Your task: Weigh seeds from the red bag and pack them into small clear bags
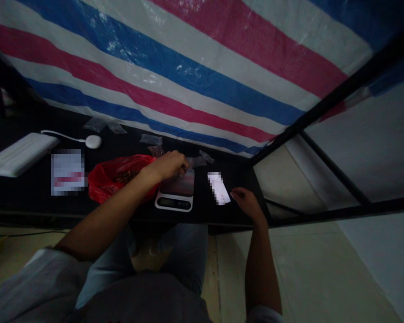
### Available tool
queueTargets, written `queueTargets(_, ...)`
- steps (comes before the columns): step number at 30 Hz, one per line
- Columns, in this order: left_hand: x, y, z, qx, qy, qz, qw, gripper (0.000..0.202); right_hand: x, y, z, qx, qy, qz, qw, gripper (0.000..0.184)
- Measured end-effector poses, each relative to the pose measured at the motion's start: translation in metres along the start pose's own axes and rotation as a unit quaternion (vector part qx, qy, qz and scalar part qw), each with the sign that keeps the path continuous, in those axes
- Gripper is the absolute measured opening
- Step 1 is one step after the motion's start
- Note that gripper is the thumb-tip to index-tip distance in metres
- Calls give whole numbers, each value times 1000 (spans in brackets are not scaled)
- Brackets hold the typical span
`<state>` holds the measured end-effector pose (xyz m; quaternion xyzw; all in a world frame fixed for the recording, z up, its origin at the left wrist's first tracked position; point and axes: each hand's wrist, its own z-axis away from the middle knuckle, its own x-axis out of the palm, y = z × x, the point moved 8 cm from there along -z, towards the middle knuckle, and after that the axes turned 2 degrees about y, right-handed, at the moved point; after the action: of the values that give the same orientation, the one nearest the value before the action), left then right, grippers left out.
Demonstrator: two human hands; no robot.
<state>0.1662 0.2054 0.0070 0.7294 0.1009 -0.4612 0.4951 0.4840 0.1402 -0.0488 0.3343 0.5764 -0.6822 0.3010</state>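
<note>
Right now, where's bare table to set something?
Bare black tabletop lies right of the phone, with a narrow strip between it and the kitchen scale. Crowded: the red plastic bag beside the scale, under the left hand.

We find the scene dim and slightly grainy, with no lamp in sight. Small white glare patches shine on the creased blue, red and white striped plastic tarpaulin (161, 58) at 12 o'clock. Wide-angle distortion slants the thin black metal frame bar (336, 94) at 2 o'clock, and a white rectangular patch (67, 172) at 9 o'clock is pixelated.
</note>
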Motion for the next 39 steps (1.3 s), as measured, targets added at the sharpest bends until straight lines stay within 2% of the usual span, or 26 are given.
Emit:
queueTargets(3,4,0,1,16,-29,-27,999,26,6,11,-6,28,-36,16,999,19)
queueTargets(11,-5,9,7,37,-25,-26,999,27,19,10,-14,45,-86,46,994,21)
queueTargets(15,-27,12,21,21,18,-40,999,28,20,7,-19,71,-107,74,989,25)
queueTargets(18,-51,9,48,5,70,-52,996,28,19,6,-23,88,-118,94,985,26)
queueTargets(20,-62,-1,73,-11,87,-62,994,30,19,5,-25,92,-125,102,983,27)
queueTargets(22,-61,-20,97,-53,74,-73,993,27,20,4,-26,93,-131,106,981,26)
queueTargets(27,-39,-74,139,-151,30,-91,984,29,21,4,-27,88,-143,104,980,28)
queueTargets(30,-30,-85,147,-160,39,-91,982,28,22,4,-27,85,-146,100,981,30)
queueTargets(34,-34,-70,145,-147,77,-114,980,29,23,6,-28,90,-143,97,981,29)
queueTargets(37,-38,-42,132,-146,104,-141,974,34,24,9,-28,95,-140,90,981,29)
queueTargets(39,-33,-19,116,-123,105,-142,977,34,24,9,-28,96,-139,85,982,30)
